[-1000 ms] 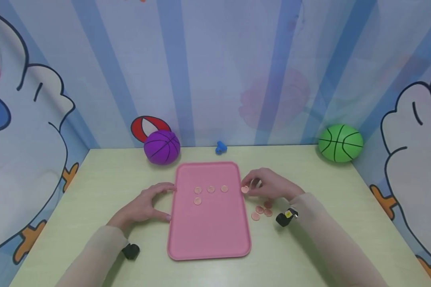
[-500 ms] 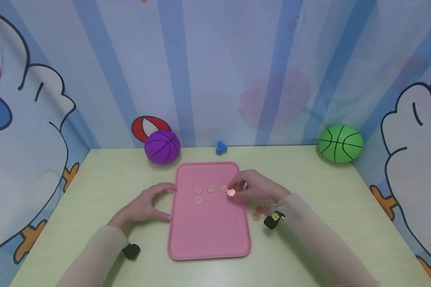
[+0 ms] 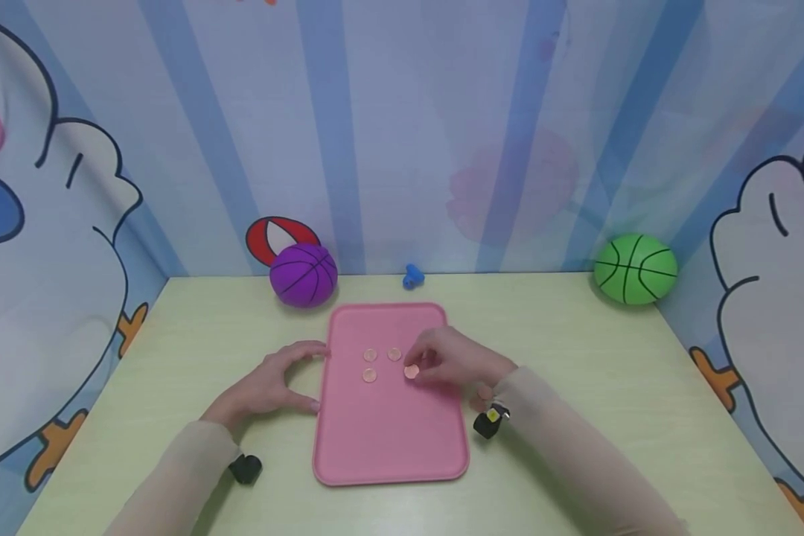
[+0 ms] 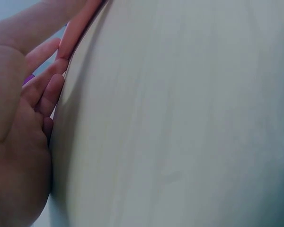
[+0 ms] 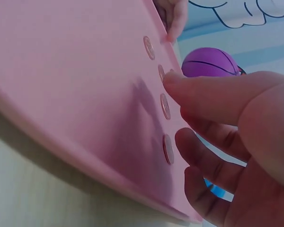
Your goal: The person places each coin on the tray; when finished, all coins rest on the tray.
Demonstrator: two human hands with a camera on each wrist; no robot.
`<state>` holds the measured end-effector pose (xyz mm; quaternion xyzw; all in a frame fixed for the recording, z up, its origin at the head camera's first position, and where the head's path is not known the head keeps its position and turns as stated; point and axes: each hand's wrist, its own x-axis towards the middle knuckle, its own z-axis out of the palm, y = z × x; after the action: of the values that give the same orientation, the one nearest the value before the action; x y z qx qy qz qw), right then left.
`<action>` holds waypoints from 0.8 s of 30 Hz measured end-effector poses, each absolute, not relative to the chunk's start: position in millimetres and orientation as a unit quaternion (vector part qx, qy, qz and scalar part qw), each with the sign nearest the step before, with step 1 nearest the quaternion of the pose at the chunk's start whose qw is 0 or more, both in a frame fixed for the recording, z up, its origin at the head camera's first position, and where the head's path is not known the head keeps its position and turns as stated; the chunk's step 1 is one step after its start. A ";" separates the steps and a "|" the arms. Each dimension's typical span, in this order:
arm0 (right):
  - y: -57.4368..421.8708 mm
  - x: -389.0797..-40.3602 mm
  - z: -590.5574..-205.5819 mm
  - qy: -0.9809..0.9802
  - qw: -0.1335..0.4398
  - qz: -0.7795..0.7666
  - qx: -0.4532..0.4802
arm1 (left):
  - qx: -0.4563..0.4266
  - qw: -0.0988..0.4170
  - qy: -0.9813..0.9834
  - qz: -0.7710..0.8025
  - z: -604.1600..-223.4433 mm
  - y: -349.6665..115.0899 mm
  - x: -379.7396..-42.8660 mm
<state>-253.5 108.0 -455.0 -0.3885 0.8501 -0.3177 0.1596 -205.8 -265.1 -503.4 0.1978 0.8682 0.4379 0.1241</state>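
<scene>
A pink tray [image 3: 388,454] lies on the table with several small copper-coloured coins on it. In the head view two coins, one of them this coin [image 3: 394,354], sit in an upper row, and another coin [image 3: 370,375] lies below the left one. My right hand [image 3: 458,359] is over the tray's right half and pinches a coin [image 3: 412,371] between thumb and fingers. One more coin [image 5: 168,149] on the tray shows in the right wrist view; the hand hides it from the head view. My left hand [image 3: 271,383] rests with spread fingers and thumb at the tray's left edge.
Loose coins [image 3: 482,394] lie right of the tray, mostly hidden by the right wrist. Along the back stand a purple ball [image 3: 304,275], a small blue object [image 3: 412,277] and a green ball [image 3: 635,269]. A printed curtain [image 3: 415,134] rises behind the table.
My right hand has carried the pinched coin leftward from the tray's right edge to over the tray, slightly toward me. The left hand has stayed in place.
</scene>
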 end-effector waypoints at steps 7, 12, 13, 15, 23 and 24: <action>93.7 -248.8 -459.2 0.865 0.126 -0.279 -0.397 | 0.201 0.121 0.868 0.438 -503.8 -264.5 -205.6; 87.2 -246.7 -460.9 0.881 0.123 -0.252 -0.381 | 0.201 0.120 0.870 0.434 -505.2 -265.1 -206.2; 86.4 -246.5 -461.5 0.883 0.124 -0.248 -0.377 | 0.202 0.119 0.870 0.433 -505.6 -265.2 -206.3; 85.0 -245.9 -462.1 0.888 0.129 -0.243 -0.369 | 0.202 0.118 0.871 0.432 -505.8 -265.5 -206.6; 82.9 -246.8 -466.5 0.895 0.134 -0.233 -0.357 | 0.203 0.117 0.871 0.432 -505.7 -265.4 -206.4; 82.7 -246.8 -466.7 0.895 0.135 -0.234 -0.354 | 0.203 0.117 0.870 0.433 -505.6 -265.4 -206.2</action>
<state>-246.8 82.7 -466.7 -0.3544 0.8951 -0.2345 0.1352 -206.2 -265.4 -505.6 0.2028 0.8704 0.4330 0.1173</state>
